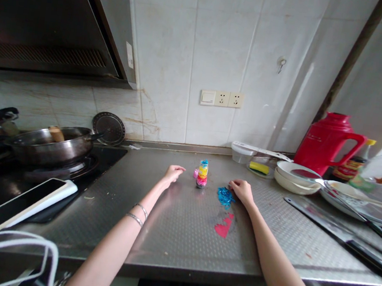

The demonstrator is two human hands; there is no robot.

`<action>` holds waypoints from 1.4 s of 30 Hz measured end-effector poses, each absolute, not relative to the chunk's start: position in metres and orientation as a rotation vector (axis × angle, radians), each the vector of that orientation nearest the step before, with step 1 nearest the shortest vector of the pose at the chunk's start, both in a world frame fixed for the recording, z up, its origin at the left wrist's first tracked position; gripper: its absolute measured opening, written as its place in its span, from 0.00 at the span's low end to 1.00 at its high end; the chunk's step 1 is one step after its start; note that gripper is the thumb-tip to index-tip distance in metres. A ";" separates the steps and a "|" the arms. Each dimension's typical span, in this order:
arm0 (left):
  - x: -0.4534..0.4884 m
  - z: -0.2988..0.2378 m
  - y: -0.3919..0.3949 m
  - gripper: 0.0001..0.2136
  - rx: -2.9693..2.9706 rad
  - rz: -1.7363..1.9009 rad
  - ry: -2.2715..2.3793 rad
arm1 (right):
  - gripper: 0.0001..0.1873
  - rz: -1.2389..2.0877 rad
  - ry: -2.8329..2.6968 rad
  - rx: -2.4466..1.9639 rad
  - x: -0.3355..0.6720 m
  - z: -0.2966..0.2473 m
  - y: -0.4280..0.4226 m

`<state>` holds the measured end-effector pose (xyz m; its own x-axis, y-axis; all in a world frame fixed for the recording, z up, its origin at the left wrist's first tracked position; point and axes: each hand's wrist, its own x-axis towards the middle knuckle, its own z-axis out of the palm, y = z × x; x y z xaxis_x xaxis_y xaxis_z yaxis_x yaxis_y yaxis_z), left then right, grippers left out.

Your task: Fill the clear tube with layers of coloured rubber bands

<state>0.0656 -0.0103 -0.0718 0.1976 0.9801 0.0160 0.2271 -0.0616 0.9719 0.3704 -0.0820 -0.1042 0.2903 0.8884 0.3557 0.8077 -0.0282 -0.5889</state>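
A small clear bottle (202,174) filled with layers of coloured material stands upright on the steel counter (179,234). My left hand (173,174) rests on the counter to the left of it, fingers curled loosely with nothing visibly in them. My right hand (242,190) lies to the right, fingers curled, touching a small blue heap (225,196). A red heap (224,227) lies nearer to me on the counter. A tiny pink piece (195,173) sits beside the bottle.
A stove with a steel pan (50,143) and a phone (23,206) with white cable are at left. Bowls (294,176), plates (357,203), a red thermos jug (326,143), a sponge (259,168) and a long knife (340,233) crowd the right side.
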 end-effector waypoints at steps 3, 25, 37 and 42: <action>0.063 -0.074 -0.012 0.10 1.465 0.975 1.201 | 0.16 0.151 -1.556 -1.855 0.369 -0.101 -0.082; 0.058 -0.081 -0.018 0.08 1.429 0.994 1.255 | 0.12 0.410 -1.944 -1.708 0.362 -0.087 -0.091; 0.056 -0.085 -0.015 0.10 1.452 0.999 1.273 | 0.20 0.429 -1.827 -1.586 0.360 -0.083 -0.097; 0.055 -0.090 -0.011 0.11 1.467 1.003 1.252 | 0.22 0.472 -1.773 -1.519 0.359 -0.082 -0.096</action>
<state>0.0552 -0.0107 -0.0898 0.1466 0.9891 0.0137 0.2294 -0.0474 0.9722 0.3595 -0.0963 -0.0816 -0.0237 0.9553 0.2947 0.6820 0.2309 -0.6939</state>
